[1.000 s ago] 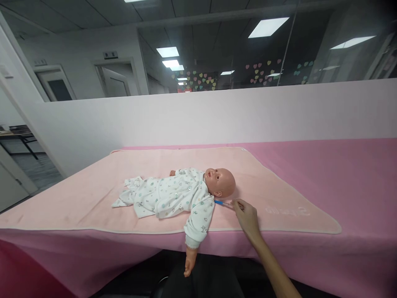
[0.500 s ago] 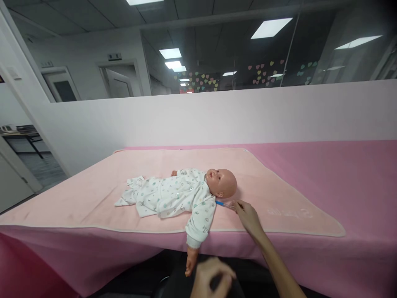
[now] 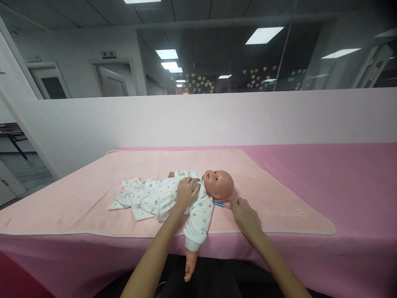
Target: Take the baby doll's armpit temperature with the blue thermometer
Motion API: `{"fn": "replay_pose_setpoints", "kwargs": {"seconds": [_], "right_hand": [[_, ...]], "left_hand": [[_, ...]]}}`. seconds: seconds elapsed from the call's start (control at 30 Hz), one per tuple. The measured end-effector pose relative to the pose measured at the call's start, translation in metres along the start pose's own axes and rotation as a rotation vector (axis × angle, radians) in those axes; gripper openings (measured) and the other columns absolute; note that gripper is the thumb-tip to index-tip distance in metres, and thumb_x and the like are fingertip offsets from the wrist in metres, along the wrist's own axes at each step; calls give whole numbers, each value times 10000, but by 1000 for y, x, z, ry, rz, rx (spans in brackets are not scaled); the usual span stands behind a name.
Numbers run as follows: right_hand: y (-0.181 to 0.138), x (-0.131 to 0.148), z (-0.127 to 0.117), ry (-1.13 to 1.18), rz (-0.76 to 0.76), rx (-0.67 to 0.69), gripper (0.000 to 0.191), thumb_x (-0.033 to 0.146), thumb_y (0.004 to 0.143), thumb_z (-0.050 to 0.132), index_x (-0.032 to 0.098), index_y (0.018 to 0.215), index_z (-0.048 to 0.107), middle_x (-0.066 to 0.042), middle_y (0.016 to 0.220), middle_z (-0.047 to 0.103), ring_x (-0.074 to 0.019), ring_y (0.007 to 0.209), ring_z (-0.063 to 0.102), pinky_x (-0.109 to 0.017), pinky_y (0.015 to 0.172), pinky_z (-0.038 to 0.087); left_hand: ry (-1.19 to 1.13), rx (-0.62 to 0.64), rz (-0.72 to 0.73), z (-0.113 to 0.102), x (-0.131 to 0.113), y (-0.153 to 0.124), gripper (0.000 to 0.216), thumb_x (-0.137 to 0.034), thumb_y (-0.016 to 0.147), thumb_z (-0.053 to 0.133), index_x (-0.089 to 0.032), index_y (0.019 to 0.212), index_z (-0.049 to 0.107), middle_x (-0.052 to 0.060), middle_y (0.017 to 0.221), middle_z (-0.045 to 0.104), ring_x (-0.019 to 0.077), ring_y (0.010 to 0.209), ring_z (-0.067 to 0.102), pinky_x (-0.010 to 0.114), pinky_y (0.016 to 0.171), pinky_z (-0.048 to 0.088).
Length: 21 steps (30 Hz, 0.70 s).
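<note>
A baby doll [image 3: 217, 184] in a white patterned romper lies on its back on a pale pink blanket [image 3: 93, 198], head to the right. One doll arm hangs over the table's front edge. My left hand [image 3: 186, 192] rests on the doll's chest, fingers curled on the romper. My right hand [image 3: 245, 215] lies beside the doll's head and pinches the end of a thin blue-tipped stick [image 3: 221, 204], like a thermometer, whose tip points under the doll's near armpit.
The blanket covers a long table with a darker pink cloth [image 3: 341, 182]. A white partition wall [image 3: 198, 120] stands just behind it, with glass panels above. To the left the floor opens toward a doorway.
My left hand came up from below the table edge and settled on the doll's chest. My right hand stayed at the blue-tipped stick.
</note>
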State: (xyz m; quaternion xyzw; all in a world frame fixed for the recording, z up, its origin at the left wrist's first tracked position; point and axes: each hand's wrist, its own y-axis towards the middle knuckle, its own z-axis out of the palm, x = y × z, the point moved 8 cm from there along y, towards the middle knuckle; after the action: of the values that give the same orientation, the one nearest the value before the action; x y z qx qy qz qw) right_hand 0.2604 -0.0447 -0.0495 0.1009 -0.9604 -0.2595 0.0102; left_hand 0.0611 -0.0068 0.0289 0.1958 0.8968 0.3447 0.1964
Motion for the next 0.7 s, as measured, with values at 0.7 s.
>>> {"fn": "replay_pose_setpoints", "kwargs": {"seconds": [0.7], "right_hand": [[69,112,-31,954,-16,-584,254,90,816,355,180,1004,501,-76,944,585,-175,893,554,-338,811,469]], "left_hand": [[111,-459,44,-38,-9,-33,120,-225,820,549,-256,841,663,10,800,667,176,793,534,376,812,275]]}}
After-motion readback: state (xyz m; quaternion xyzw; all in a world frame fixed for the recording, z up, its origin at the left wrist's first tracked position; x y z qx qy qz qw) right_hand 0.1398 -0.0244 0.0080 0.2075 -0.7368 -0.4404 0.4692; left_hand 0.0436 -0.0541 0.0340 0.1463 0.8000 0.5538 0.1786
